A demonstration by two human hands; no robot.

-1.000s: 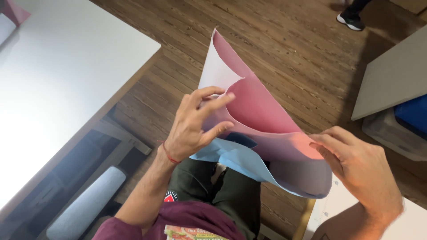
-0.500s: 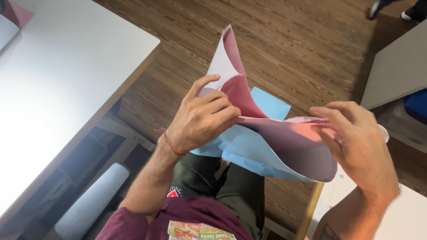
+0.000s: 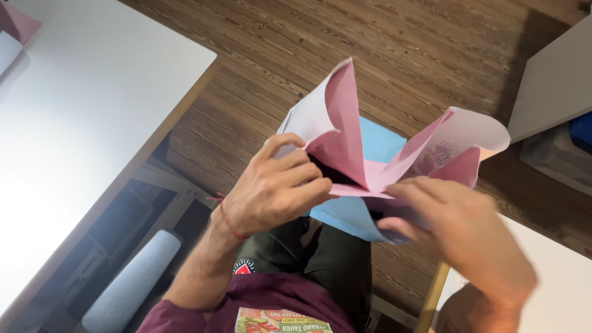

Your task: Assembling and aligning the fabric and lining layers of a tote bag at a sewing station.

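A pink paper sheet (image 3: 345, 132) with a white back is bent into a deep V above my lap. My left hand (image 3: 274, 194) pinches its left flap, fingers curled over the crease. My right hand (image 3: 459, 231), blurred, grips the lower right part, where the right flap (image 3: 472, 139) curls outward. A light blue sheet (image 3: 345, 216) lies under the pink one, and both hands seem to press on it too. A thin red thread circles my left wrist.
A white table (image 3: 92, 111) fills the left side. Another white tabletop (image 3: 555, 277) with a yellow wooden leg sits at lower right. A grey board (image 3: 552, 80) and a blue-lidded bin (image 3: 579, 132) stand at upper right. A grey roll (image 3: 132, 280) lies under the left table, on brown wooden floor.
The pink sheet has been folded further: its middle pressed down into a V and the right flap sprang up. My right hand slid left and down toward the crease.
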